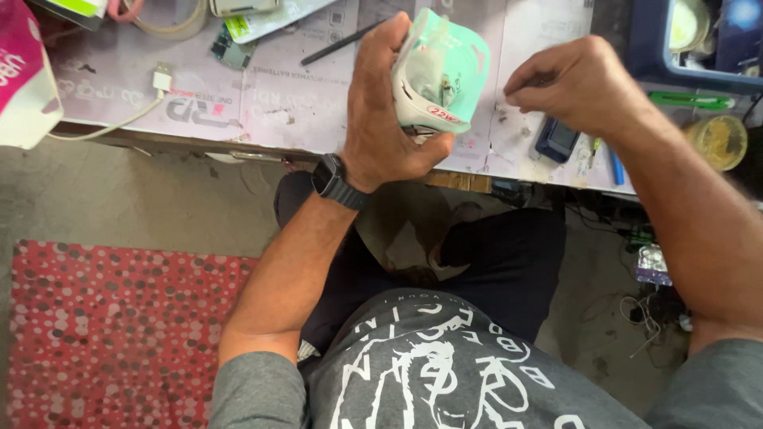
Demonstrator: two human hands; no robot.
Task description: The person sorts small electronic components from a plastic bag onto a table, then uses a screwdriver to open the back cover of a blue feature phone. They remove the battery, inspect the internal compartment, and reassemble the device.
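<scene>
Casing (pixel 439 73) of mint green and white plastic, one only, sits in the left hand (pixel 381 111) at about twelve o'clock in the view, held above the near edge of the workbench (pixel 302 103). The left hand is clamped around it from the side, fingers over the top and thumb beneath, with the open side turned toward the right hand so small parts show inside. One black watch (pixel 338 181) circles the left wrist.

The right hand (pixel 572 83), at one o'clock, hovers just beside the casing without touching it, fingertips pinched together; whether anything lies between them cannot be told.

On the bench lie one black pen-like stick (pixel 338 44) at eleven o'clock, one white cable plug (pixel 161 78) at ten o'clock, one small dark blue device (pixel 556 139) under the right hand, and one green-handled tool (pixel 690 101) at two o'clock. One round yellowish tub (pixel 719 141) stands past it.

The bench top is covered with pale printed sheets, scuffed and dusty. Below it is a grey concrete floor, with one red dotted mat (pixel 119 334) at eight o'clock and a tangle of wires at four o'clock. The person sits in a grey printed shirt and dark trousers.
</scene>
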